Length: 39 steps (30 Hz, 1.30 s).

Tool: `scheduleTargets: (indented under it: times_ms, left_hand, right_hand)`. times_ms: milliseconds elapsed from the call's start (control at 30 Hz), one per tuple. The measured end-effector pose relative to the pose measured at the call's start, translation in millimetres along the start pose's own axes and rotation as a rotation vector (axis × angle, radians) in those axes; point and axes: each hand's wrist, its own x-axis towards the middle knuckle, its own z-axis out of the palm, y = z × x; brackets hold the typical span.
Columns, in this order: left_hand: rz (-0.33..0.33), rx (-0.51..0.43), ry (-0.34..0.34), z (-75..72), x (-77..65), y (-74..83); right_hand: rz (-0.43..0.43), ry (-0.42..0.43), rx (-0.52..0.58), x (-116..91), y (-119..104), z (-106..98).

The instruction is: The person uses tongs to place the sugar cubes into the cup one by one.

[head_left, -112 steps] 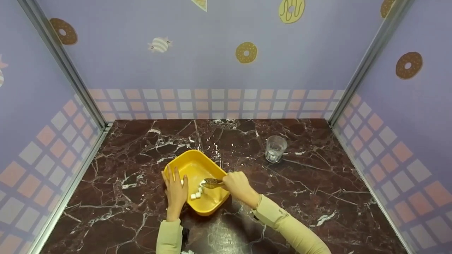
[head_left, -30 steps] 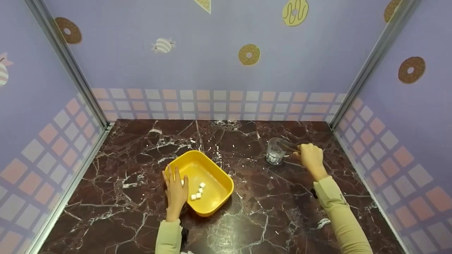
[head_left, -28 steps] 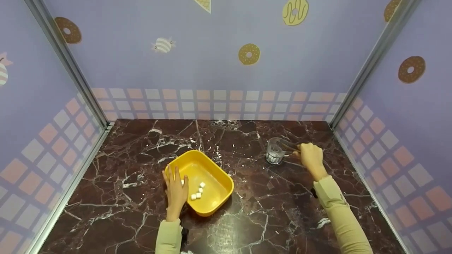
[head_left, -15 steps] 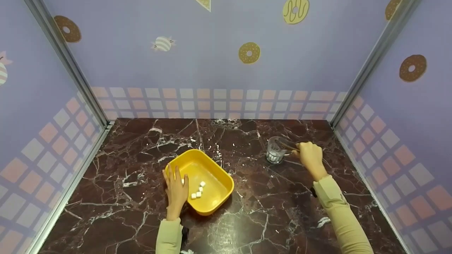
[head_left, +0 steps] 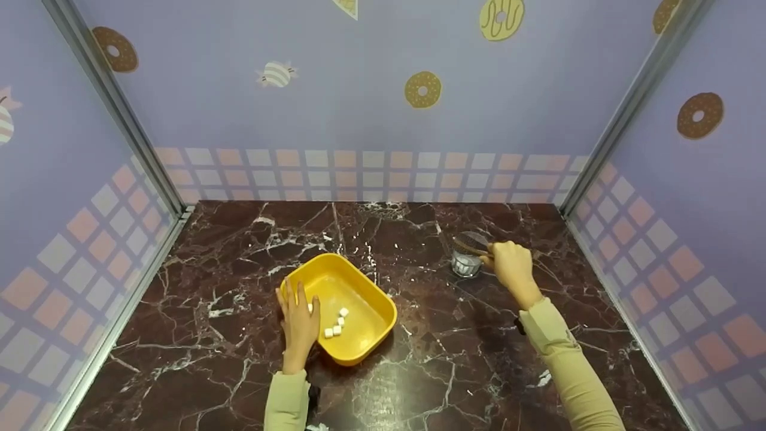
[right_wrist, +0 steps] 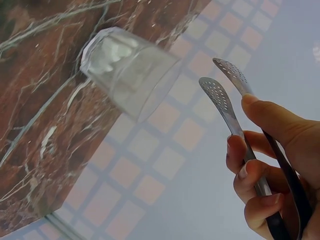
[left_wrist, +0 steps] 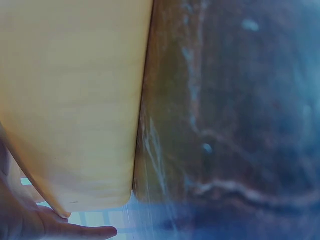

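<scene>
right hand (head_left: pixel 507 267) grips empty, parted tongs (right_wrist: pixel 227 97) over the glass (head_left: pixel 466 261) holding some cubes, four cubes (head_left: pixel 336 323) left in the tray (head_left: pixel 366 350) under flat left hand (head_left: pixel 298 326).

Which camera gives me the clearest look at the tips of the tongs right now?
The right wrist view: the tongs fill the frame, both perforated tips apart and empty, gripped by the right hand beside the glass. The head view shows them only small and blurred over the glass. The left wrist view shows none of them, just the yellow tray.
</scene>
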Motion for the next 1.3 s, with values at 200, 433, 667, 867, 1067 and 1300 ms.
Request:
scheduleTargets:
  times_ms: [200,433,667,867,1067,1300]
  left_hand:
    - [-0.005,0.008,-0.022,0.3,0.1,-0.4]
    - [-0.001,-0.009,-0.025,-1.4,0.0,1.2]
    - [0.009,-0.009,-0.007,-1.3,0.0,0.5]
    - [0.041,-0.024,0.029,0.0,-0.3,-1.5]
    - [0.069,-0.019,0.065,1.7,0.3,-2.4]
    - [0.045,-0.036,0.048,1.2,-0.1,-0.5]
  right_hand:
    - [-0.058,0.028,-0.015,1,-21,-3]
    - [-0.128,0.057,-0.024,1,-52,-7]
    - [-0.195,0.07,-0.021,0,-81,-14]
    - [-0.246,0.077,-0.013,-3,-98,-17]
    - [-0.287,0.081,0.02,-7,-112,-17]
    - [-0.31,0.073,0.038,-12,-128,-12]
